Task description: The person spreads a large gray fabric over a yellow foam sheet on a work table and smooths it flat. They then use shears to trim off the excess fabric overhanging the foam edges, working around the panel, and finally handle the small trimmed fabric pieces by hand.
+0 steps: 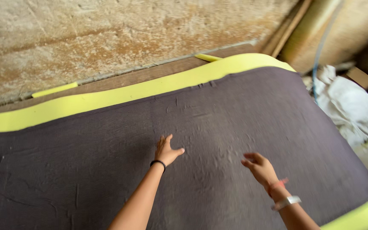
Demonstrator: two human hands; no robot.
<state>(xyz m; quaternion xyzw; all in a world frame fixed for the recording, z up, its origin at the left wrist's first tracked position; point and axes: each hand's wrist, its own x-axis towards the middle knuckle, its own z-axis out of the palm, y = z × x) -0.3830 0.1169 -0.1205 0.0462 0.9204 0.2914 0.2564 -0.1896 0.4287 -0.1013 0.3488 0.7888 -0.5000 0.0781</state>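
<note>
- My left hand (166,151) is pressing flat, grip spread open and holding nothing, on the dark cloth (107,170), which is lying over the yellow foam (107,96).
- The cloth is looking thin, limp and light; I judge an edge pinch best.
- My right hand (260,167) is hovering on the right, fingers loosely curled, empty.
- Foam is probably soft, bendy.

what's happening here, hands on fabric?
A person has both hands over a dark grey cloth spread across a yellow foam sheet. The left hand lies flat on the cloth, fingers spread. The right hand hovers just above it, blurred, holding nothing. Foam shows along the far edge and near right corner.
</note>
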